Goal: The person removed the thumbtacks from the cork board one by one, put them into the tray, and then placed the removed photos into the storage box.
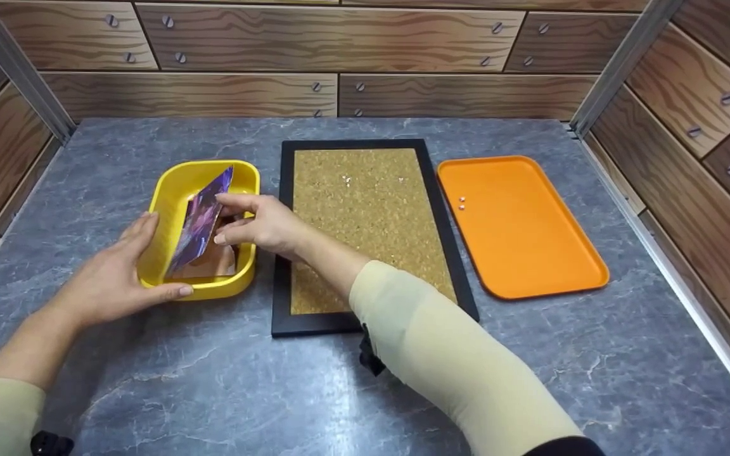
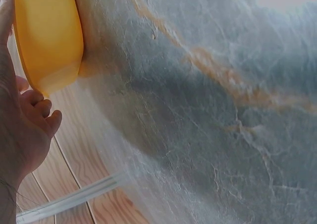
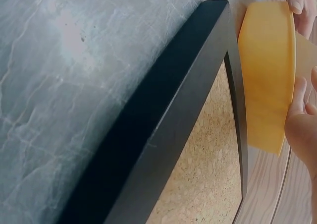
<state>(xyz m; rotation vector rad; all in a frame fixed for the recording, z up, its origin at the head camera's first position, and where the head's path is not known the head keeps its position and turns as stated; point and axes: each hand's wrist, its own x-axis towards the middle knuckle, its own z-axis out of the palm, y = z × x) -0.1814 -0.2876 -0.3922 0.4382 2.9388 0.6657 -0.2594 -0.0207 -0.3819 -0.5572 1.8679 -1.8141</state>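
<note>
A yellow plastic bin (image 1: 248, 180) stands on the left of the table. Inside it a purple printed picture card (image 1: 203, 218) leans up at a slant, and a brownish picture card (image 1: 213, 263) lies below. My right hand (image 1: 270, 223) reaches in from the right and holds the purple card by its right edge, thumb and forefinger apart along it. Around the bin's near left corner is my left hand (image 1: 111, 275), thumb along the front and fingers on the left side. In the left wrist view some of its fingers curl beside the bin wall (image 2: 49, 40).
A cork board (image 1: 365, 221) in a black frame (image 1: 281, 285) lies in the middle, under my right forearm, with small shiny bits near its top. To the right is an orange tray (image 1: 530, 234) with two tiny pale pieces (image 1: 462, 203). Wood-patterned walls enclose the table.
</note>
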